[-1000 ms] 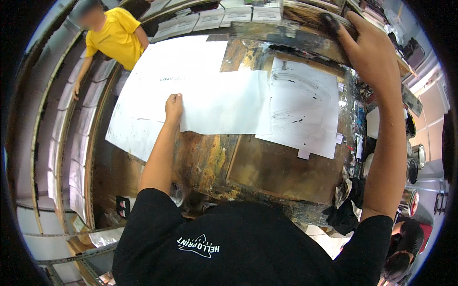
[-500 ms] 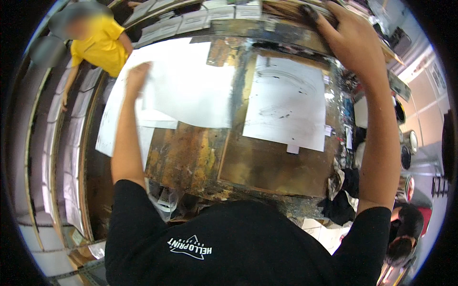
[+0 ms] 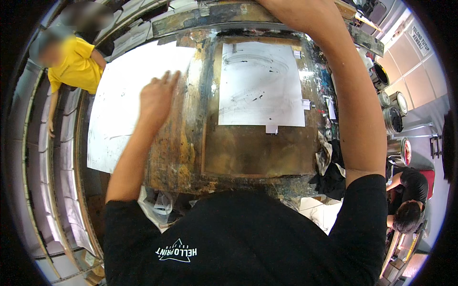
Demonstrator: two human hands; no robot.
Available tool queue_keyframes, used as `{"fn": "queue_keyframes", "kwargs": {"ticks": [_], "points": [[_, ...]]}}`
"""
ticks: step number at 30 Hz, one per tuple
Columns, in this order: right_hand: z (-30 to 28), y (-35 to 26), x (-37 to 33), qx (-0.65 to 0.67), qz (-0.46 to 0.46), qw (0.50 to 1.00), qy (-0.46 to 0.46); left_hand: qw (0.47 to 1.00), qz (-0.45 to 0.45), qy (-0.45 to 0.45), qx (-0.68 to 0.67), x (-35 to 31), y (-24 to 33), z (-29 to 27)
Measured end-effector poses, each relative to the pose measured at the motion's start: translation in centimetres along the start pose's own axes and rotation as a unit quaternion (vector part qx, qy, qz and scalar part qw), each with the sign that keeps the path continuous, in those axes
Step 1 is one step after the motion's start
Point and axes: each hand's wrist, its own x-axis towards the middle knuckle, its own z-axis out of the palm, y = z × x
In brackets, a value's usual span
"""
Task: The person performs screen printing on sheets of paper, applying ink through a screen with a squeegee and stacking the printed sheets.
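My left hand (image 3: 157,97) is open, its fingers stretched out over the right edge of a pile of large white sheets (image 3: 119,100) on the left of the stained table. The sheets carry faint dark specks. My right hand (image 3: 298,10) reaches far forward at the top edge; its fingers lie outside the picture, so what it holds is hidden. Between my arms, a white sheet with dark smears (image 3: 260,86) lies flat on a brown board (image 3: 257,152). Small white paper tabs (image 3: 272,129) stick to its lower and right edges.
Racks with white sheets (image 3: 71,143) line the left, where a person in a yellow shirt (image 3: 76,64) stands. A paint-marked bar (image 3: 214,18) crosses the far side. Cans (image 3: 392,119) and black cloth (image 3: 331,178) are on the right. Another person (image 3: 412,195) is at lower right.
The loose sheet overhanging the middle of the table no longer lies there. My left hand has shifted right relative to the pile. My right hand has slid farther out past the top edge.
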Motion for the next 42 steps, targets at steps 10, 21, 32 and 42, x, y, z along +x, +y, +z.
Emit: {"fn": "queue_keyframes", "kwargs": {"ticks": [10, 21, 32, 42], "points": [[-1.3, -0.5, -0.7, 0.020, -0.002, 0.997, -0.072, 0.932, 0.193, 0.133, -0.278, 4.3, 17.1, 7.2], [-3.1, -0.8, -1.1, 0.064, 0.015, 0.988, -0.140, 0.906, 0.260, 0.031, -0.333, 0.8, 22.0, 2.4], [-2.7, -0.7, -1.2, 0.064, 0.014, 0.991, -0.118, 0.895, 0.226, 0.014, -0.385, -1.2, 25.2, 1.2], [-2.6, -1.3, -1.3, 0.068, 0.028, 0.990, -0.118, 0.885, 0.234, 0.028, -0.401, -1.5, 25.6, 1.3]]}}
